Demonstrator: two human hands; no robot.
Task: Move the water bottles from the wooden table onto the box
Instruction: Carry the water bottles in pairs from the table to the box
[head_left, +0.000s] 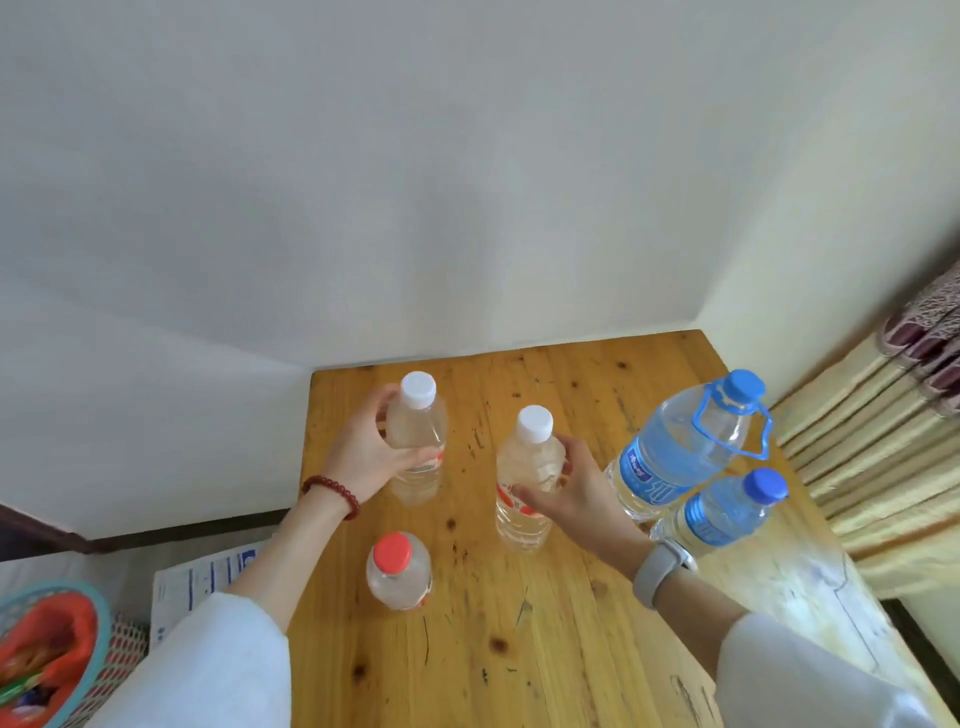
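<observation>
My left hand (370, 457) is wrapped around the far clear plastic bottle with a white cap (417, 440), thumb across its front and fingers curled behind it where I cannot see them, and my palm hides part of its label. My right hand (567, 492) grips the nearer clear white-capped bottle (525, 480) from its right side, covering part of the red and white label; whether either bottle has left the wood I cannot tell. Both stand upright on the knotty, scratched wooden table (519, 644), well apart from each other. A short clear bottle with a red cap (398, 571) stands untouched near my left forearm. To the right, a large clear bottle with a blue cap, blue label and blue carry loop (685, 447) stands just behind a smaller blue-capped bottle (724, 512), whose base is hidden by my right wrist and its grey watch band (658, 571). A dark red bead bracelet (332, 493) circles my left wrist. The white cardboard box with blue print (208, 577) sits low beside the table's left edge, mostly covered by my left sleeve, its lettering too blurred to read. A teal basket holding an orange bag (52, 649) is cut off at the lower left corner. The table fills a corner of plain white walls (415, 182), and pale yellow curtains (878, 467) hang at the right edge.
</observation>
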